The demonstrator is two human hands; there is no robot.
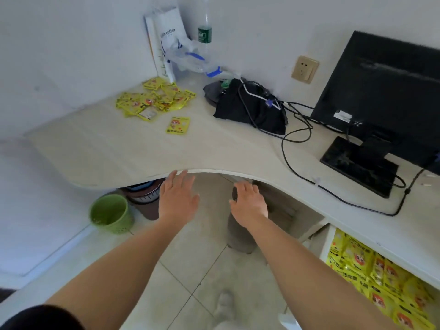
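Both my arms reach forward toward the curved front edge of a pale desk (114, 148). My left hand (177, 198) is flat with straight fingers, its fingertips at the desk's edge, holding nothing. My right hand (248, 202) is also spread and empty, just short of the edge. On the desk lies a single yellow snack packet (178, 125), and behind it a pile of several similar yellow packets (154, 100) near the wall corner.
A black monitor (381, 91) on its stand sits at the right, with cables (297, 136) trailing to a black bundle (250, 108). A paper bag (167, 34) and bottle (204, 29) stand in the corner. A green bin (110, 214) is on the floor; more yellow packets (371, 270) fill a shelf lower right.
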